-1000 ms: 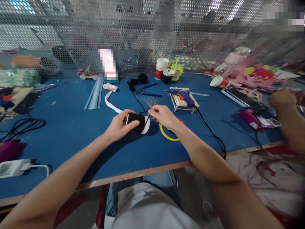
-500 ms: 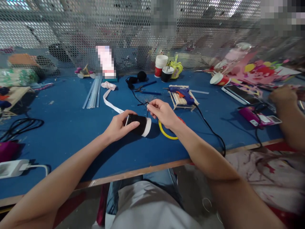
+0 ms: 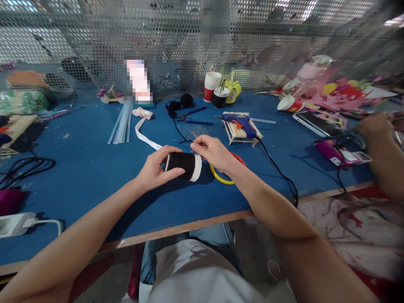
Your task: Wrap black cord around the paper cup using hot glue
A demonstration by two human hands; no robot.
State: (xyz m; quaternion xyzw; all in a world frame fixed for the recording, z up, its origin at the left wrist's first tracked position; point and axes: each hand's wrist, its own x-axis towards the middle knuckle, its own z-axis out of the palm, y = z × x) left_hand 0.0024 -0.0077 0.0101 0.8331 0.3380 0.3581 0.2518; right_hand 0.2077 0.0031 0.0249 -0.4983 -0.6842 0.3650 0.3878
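Note:
My left hand (image 3: 158, 167) is wrapped around a paper cup (image 3: 197, 168) lying on its side above the table. Black yarn (image 3: 182, 165) covers most of the cup's wall, leaving a white band bare at its right end. My right hand (image 3: 211, 150) pinches the yarn strand close above that bare end. From the pinch the strand runs back over the table to a black yarn ball (image 3: 186, 100). A white ribbon (image 3: 147, 136) trails from a small roll to behind my left fingers. Beneath my right wrist lies a yellow and red ring (image 3: 222, 179), partly covered.
Pliers (image 3: 195, 115) with blue handles lie beyond my hands. A blue glue gun (image 3: 240, 123) rests on a small stick rack, its cable reaching the table edge. Stacked cups (image 3: 212, 86) stand behind. Clear glue sticks (image 3: 121, 126) are at left; another person's hand (image 3: 375, 128) is at right.
The cup has turned in my left hand, showing more of its yarn-covered side. My right hand has shifted slightly left and down, closer to the cup, still pinching the yarn.

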